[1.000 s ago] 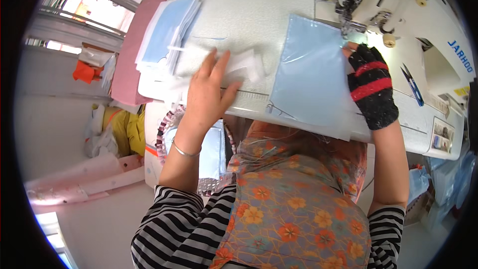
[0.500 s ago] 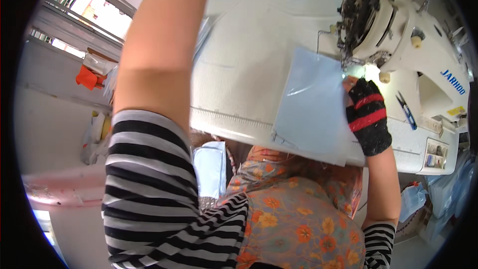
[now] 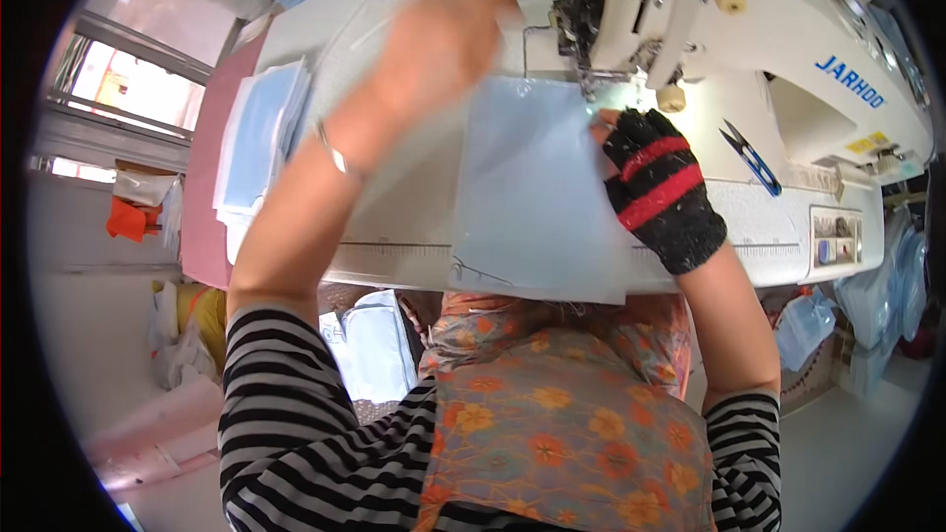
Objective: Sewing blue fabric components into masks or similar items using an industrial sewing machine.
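Observation:
A pale blue fabric piece (image 3: 532,197) lies flat on the white sewing table (image 3: 394,258), its far edge under the needle of the white sewing machine (image 3: 788,30). My right hand (image 3: 660,187), in a black and red fingerless glove, presses on the fabric's right edge just below the needle. My left hand (image 3: 443,39) is blurred above the table, left of the machine head. It seems to hold a thin whitish piece (image 3: 409,153) that hangs over the table.
A stack of blue and white pieces (image 3: 261,138) sits at the table's left end on a pink cloth (image 3: 207,207). Blue-handled snips (image 3: 749,158) lie on the machine bed to the right. Bags and cloth lie on the floor at the left.
My left hand left the stack at the left, swung up high, and now comes down by the machine head with a whitish piece. My right hand stayed on the blue fabric.

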Available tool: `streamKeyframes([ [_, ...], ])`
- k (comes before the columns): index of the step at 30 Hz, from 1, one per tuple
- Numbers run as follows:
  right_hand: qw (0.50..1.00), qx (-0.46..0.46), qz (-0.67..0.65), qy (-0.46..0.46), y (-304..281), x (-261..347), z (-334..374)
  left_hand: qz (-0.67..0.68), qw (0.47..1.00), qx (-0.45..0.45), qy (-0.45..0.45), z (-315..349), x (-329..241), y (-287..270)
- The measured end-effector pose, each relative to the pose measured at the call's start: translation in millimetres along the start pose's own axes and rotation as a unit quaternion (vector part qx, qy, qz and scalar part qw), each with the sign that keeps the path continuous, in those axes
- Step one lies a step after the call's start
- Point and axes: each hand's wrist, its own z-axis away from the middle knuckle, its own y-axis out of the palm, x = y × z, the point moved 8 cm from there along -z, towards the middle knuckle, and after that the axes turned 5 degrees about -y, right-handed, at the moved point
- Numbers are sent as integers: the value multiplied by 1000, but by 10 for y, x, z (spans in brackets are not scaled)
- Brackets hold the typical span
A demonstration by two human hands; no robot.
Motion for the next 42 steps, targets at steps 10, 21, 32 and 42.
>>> streamKeyframes([
  [10,999,-26,-38,-30,-34,210,51,81,972,198,-98,783,-1035,448],
  [21,1000,-8,11,-28,-11,143,67,96,979,164,-77,767,-1126,361],
  [32,1000,1,9,-25,6,170,28,107,987,117,-7,634,-828,428],
  [42,1000,0,20,-14,4,247,-53,93,989,112,-6,550,-624,538],
])
